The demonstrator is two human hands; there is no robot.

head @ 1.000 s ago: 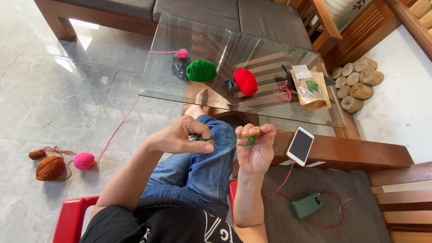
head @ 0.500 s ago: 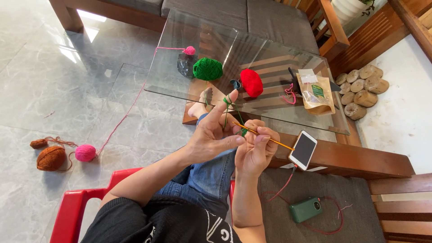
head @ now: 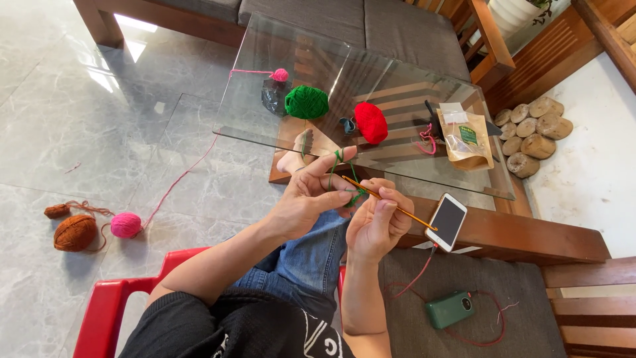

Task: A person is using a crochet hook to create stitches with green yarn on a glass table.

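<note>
A person sits on a red chair [head: 109,301] and crochets, seen from above. The right hand [head: 377,222] is closed around an orange hook [head: 391,203], held like a pencil, its tip pointing toward the left hand. The left hand [head: 311,195] pinches a small piece of green work [head: 356,197] between thumb and fingers, and green yarn [head: 339,159] loops over its raised forefinger. The hands sit close together above the person's lap in blue jeans [head: 311,255].

To do this stitch well, it seems best to keep the yarn taut over that forefinger, hold the work close to the hook's tip, and turn the hook gently so it catches the strand without splitting it.

Ahead stands a glass table [head: 278,79] with a green ball [head: 307,102], a red ball [head: 371,122] and a paper pouch [head: 466,138]. A phone [head: 446,221] rests on a wooden ledge at the right. On the floor at the left lie a pink ball [head: 125,225] and a brown ball [head: 75,233].
</note>
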